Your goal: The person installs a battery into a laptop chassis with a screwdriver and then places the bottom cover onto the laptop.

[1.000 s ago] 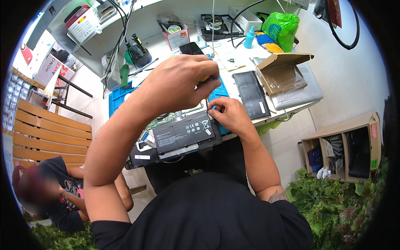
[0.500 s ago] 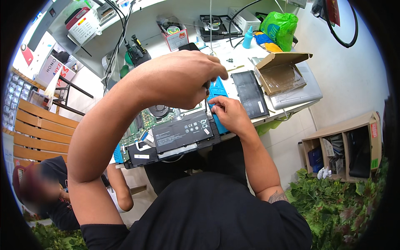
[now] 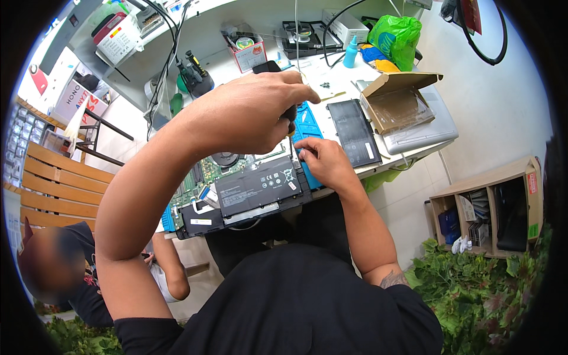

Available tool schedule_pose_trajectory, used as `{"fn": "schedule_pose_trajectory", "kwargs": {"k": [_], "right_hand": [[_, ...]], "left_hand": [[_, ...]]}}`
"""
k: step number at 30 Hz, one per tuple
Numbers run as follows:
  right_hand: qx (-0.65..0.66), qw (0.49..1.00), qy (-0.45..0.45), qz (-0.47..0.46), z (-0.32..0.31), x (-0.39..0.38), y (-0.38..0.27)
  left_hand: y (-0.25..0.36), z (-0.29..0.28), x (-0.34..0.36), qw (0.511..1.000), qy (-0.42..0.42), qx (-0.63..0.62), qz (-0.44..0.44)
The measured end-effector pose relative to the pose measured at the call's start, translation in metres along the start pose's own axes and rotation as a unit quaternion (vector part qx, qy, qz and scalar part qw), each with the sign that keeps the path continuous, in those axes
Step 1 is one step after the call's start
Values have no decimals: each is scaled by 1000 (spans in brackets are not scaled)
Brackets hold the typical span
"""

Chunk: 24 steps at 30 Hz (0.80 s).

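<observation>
— What has the left hand got?
— Fingers curled round a black screwdriver handle, above the flat black laptop battery.
— And the right hand?
— Just right of the battery, fingertips pinched at its corner; what they grip, I cannot tell

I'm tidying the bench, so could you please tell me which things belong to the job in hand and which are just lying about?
In use:
left hand gripping a black tool
right hand on the opened laptop
laptop battery
blue mat

Lying about:
spare battery
open cardboard box
green bag
blue bottle
</observation>
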State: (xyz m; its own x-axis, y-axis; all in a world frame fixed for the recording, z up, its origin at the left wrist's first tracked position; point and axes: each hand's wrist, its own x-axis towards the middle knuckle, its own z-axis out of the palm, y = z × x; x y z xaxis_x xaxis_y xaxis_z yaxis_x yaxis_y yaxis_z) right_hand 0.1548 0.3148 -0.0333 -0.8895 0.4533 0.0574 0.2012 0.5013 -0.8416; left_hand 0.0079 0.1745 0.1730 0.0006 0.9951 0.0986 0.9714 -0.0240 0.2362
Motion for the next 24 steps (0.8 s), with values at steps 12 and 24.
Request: {"fn": "schedule_pose_trajectory", "kwargs": {"k": [12,24], "right_hand": [[7,1000,-1,-6,1,-1,-3],[7,1000,4,-8,1,-1,-4]], "left_hand": [[-8,3,1,1000,0,23,-1],[1,-6,12,985,-71,105,-117]]}}
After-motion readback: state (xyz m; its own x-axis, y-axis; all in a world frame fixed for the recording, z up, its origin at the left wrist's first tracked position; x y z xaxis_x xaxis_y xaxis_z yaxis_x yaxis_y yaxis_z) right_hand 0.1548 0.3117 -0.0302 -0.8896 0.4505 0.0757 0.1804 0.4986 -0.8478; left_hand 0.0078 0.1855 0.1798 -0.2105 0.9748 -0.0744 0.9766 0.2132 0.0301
